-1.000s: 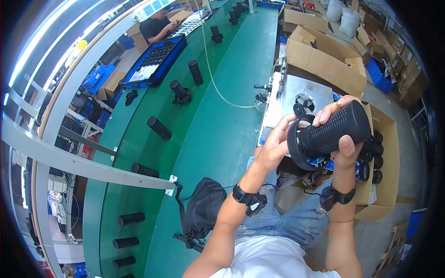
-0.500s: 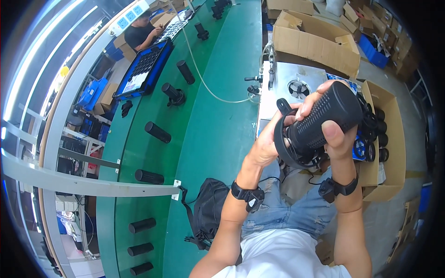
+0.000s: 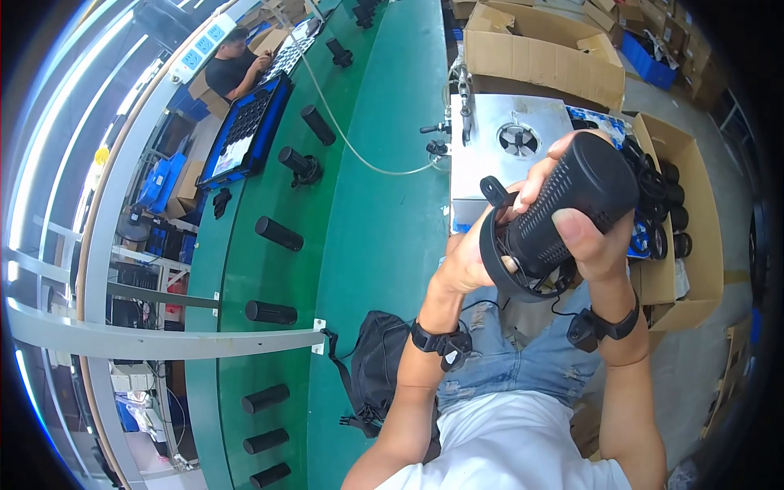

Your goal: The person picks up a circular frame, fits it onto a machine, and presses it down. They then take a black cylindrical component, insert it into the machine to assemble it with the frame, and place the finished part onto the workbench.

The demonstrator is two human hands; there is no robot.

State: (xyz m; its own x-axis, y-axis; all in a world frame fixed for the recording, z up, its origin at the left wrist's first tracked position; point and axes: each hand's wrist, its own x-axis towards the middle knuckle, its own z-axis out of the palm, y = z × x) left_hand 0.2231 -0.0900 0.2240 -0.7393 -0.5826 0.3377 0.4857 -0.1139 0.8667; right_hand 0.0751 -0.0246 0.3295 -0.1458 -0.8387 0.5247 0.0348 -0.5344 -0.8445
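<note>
I hold a black cylindrical device (image 3: 572,204) with a ribbed grip up in front of me, tilted, its wide ringed end (image 3: 506,278) pointing down-left. My right hand (image 3: 592,237) wraps the ribbed body, thumb across its front. My left hand (image 3: 474,253) grips the ringed end from the left, fingers at its small lug. Both wrists wear black bands. Below the device are my lap and denim shorts.
A green conveyor belt (image 3: 367,204) runs up the left with several black cylinders (image 3: 278,233) lying along it. A grey metal machine with a fan (image 3: 506,139) stands ahead. An open cardboard box (image 3: 694,245) of black parts is at right. A black bag (image 3: 380,367) hangs by the belt. Another person (image 3: 237,65) works far off.
Both hands have raised the black device and brought it closer to the camera; its angle is nearly the same, and the grip on it is unchanged.
</note>
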